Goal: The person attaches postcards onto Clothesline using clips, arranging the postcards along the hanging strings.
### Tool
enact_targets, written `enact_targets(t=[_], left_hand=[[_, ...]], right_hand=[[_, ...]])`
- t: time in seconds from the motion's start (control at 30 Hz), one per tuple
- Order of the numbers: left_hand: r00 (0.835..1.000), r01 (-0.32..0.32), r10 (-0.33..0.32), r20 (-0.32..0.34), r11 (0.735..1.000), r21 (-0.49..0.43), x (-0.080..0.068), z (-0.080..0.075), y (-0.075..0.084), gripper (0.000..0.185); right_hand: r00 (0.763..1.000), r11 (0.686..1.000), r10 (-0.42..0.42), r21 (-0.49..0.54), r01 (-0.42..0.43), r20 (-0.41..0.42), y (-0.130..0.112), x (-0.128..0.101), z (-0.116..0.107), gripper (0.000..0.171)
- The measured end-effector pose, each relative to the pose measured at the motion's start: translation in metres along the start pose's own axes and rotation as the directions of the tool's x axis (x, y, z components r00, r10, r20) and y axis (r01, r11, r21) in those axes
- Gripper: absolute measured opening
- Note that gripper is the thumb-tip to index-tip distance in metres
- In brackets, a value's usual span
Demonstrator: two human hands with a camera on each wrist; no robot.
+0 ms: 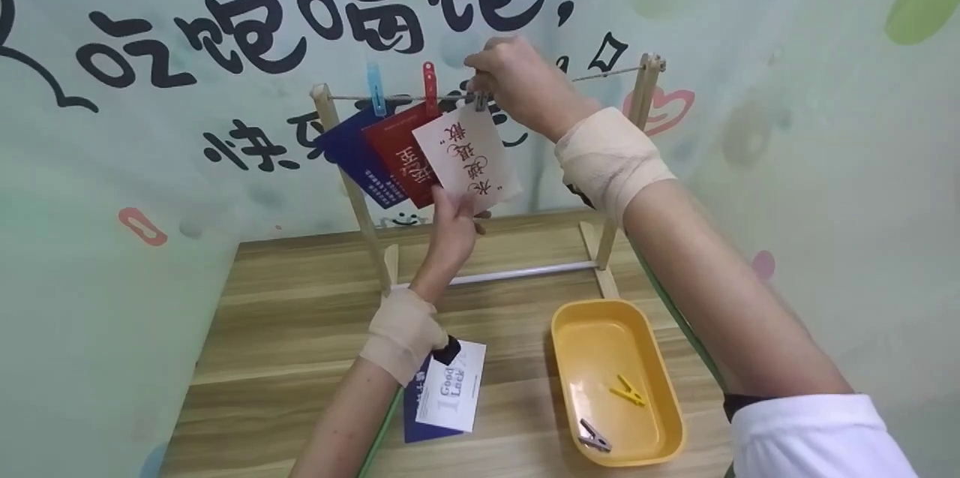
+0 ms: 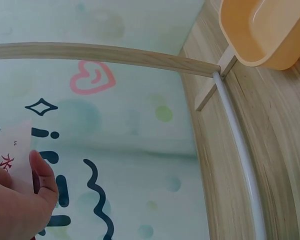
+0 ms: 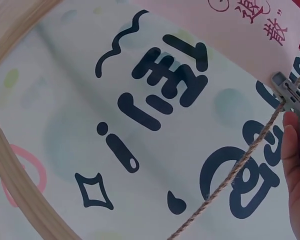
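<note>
Wooden table (image 1: 300, 328), string rack (image 1: 352, 185) | right hand (image 1: 517, 84) pinches grey peg (image 1: 480, 99) | left hand (image 1: 454, 226) pinches white card (image 1: 465, 155)

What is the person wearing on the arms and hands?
Both hands, the left hand and the right hand, are bare. Each wrist has a beige wrap. A small black device sits at the left wrap. The right upper arm shows a white sleeve with dark trim.
</note>
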State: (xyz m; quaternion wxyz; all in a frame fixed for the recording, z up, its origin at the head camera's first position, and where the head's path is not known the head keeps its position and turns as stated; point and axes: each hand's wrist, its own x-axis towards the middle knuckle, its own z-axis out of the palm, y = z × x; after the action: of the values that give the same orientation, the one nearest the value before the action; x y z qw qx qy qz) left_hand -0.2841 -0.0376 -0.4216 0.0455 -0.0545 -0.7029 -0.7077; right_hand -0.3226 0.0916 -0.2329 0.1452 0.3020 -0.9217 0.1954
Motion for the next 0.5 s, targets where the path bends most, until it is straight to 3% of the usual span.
enact_targets(t=[0.2,0.37,0.5], left_hand=[[0.999,0.028,-0.028,-0.025,1.0,-0.01,-0.0008,-0.0007,-0.0025,0.027],[0.994,0.106,-0.106,-0.029,0.994,0.021,-0.0026,-0.0008,-0.0041,0.03],[0.988,0.152,-0.151,-0.032,0.987,0.045,-0.0052,-0.0025,-0.0085,0.035]], right_hand=[[1.0,1.0,0.014,0.024,-0.015,0.008,0.004,-0.003,0.004,0.035],[0.996,0.996,0.084,0.033,-0.085,0.017,-0.0002,-0.005,0.004,0.047],[0.992,0.992,0.123,0.014,-0.123,-0.026,-0.0047,-0.0081,0.0047,0.054]])
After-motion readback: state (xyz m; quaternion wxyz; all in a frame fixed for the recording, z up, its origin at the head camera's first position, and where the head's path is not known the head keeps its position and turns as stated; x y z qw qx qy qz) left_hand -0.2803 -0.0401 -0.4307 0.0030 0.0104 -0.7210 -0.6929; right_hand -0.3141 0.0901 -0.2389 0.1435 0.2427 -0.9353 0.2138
